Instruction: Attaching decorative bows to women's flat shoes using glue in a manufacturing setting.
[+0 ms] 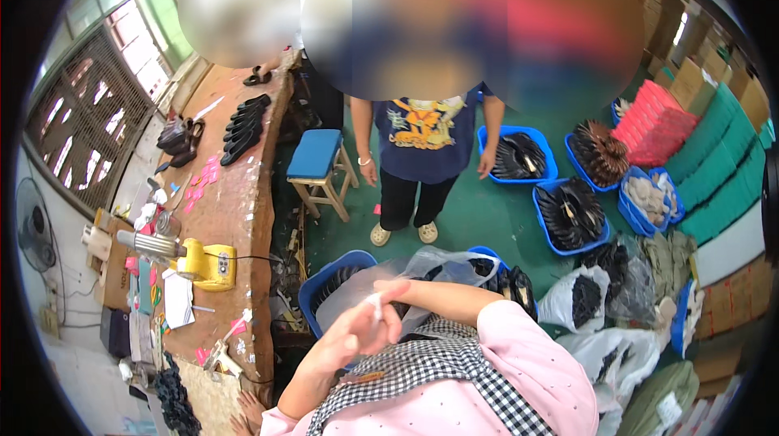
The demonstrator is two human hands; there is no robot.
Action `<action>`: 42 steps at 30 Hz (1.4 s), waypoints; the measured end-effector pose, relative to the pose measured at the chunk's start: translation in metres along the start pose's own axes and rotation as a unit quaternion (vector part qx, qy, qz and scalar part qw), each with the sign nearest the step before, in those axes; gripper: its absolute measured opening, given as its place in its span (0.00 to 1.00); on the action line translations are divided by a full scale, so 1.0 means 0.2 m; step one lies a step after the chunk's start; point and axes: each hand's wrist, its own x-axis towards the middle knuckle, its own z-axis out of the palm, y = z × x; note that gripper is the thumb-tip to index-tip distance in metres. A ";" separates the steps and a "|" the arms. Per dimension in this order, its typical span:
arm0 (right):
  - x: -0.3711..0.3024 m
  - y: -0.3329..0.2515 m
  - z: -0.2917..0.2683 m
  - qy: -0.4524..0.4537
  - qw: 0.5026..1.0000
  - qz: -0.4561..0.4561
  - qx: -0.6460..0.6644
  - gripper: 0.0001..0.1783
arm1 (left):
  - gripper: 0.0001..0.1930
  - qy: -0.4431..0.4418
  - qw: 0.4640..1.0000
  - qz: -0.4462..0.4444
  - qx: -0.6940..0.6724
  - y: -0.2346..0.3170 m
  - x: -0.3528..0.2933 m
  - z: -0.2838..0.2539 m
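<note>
In front of my chest, my left hand [357, 335] is raised with its fingers loosely bent and apart. I make out nothing held in its palm. My right hand [393, 290] reaches across from the right and meets the left one at the fingers. It is blurred and partly covered, so its grip does not show. A small white piece [375, 304] sits where the fingers meet; whether it is a wrap or a held thing I cannot tell. Below my hands is a black-and-white checked apron [430, 363] over my pink top.
A person in a dark T-shirt [426, 131] stands facing me beside a blue-topped stool [314, 153]. The workbench [243, 233] at left carries black shoes [246, 129] and a yellow machine [213, 265]. Another person's hand [247, 416] rests there. Blue baskets [545, 161] and bags [572, 298] crowd the right.
</note>
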 end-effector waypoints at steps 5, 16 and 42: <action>0.05 0.22 -0.14 0.050 0.984 -0.162 -0.059 0.40 | 0.59 0.128 0.990 0.061 -0.020 0.05 0.02 -0.19; 0.29 0.46 -0.36 -0.055 0.982 0.001 -0.183 0.25 | 0.48 0.115 0.992 0.054 0.015 0.18 0.30 -0.47; 0.93 0.66 -1.53 0.126 0.944 -0.271 -0.141 0.34 | 0.62 0.439 0.872 0.216 -0.010 0.54 0.69 -1.43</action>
